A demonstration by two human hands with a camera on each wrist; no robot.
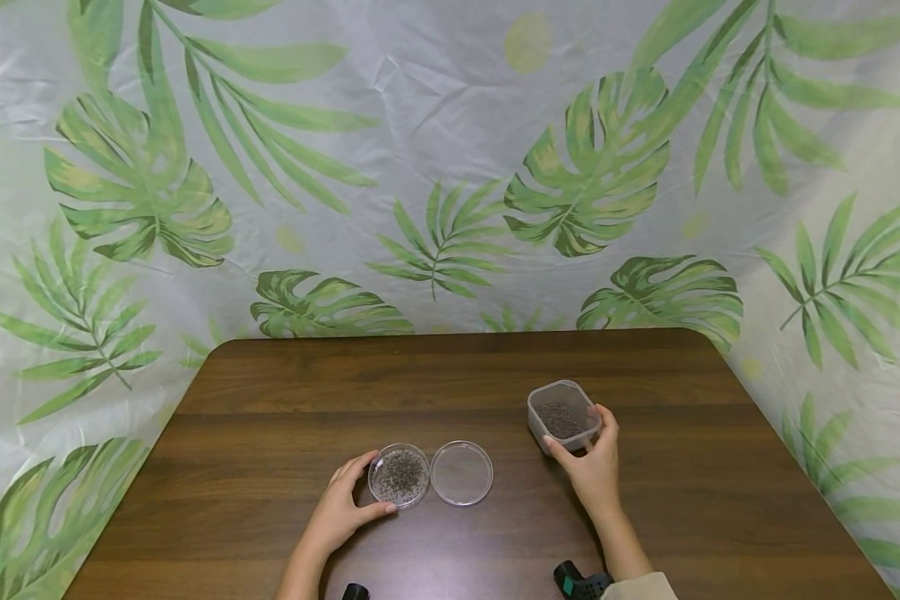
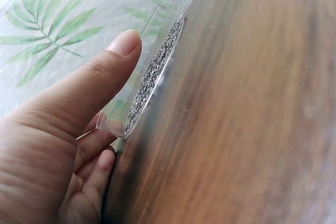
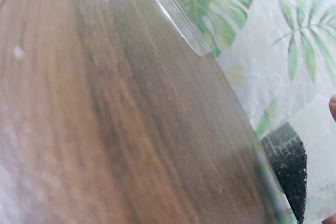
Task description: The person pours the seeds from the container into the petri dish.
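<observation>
A round clear petri dish (image 1: 427,490) with a layer of dark grey granules (image 1: 400,475) stands on the table. My left hand (image 1: 341,506) holds it from the left, thumb at the near rim and fingers at the far side. Close up in the left wrist view, the thumb (image 2: 105,72) lies along the dish's clear wall, granules (image 2: 152,82) piled low inside. Off to the right, my right hand (image 1: 596,471) grips a square translucent plastic container (image 1: 536,430) holding more granules (image 1: 560,419). Only fingertips (image 3: 333,107) and the container's dark granules (image 3: 289,163) show in the right wrist view.
Touching the petri dish's right side is a second shallow clear dish (image 1: 462,473). Black devices (image 1: 581,581) are at the wrists near the bottom edge. The brown wooden table (image 1: 307,375) ends at a leaf-patterned curtain (image 1: 450,150).
</observation>
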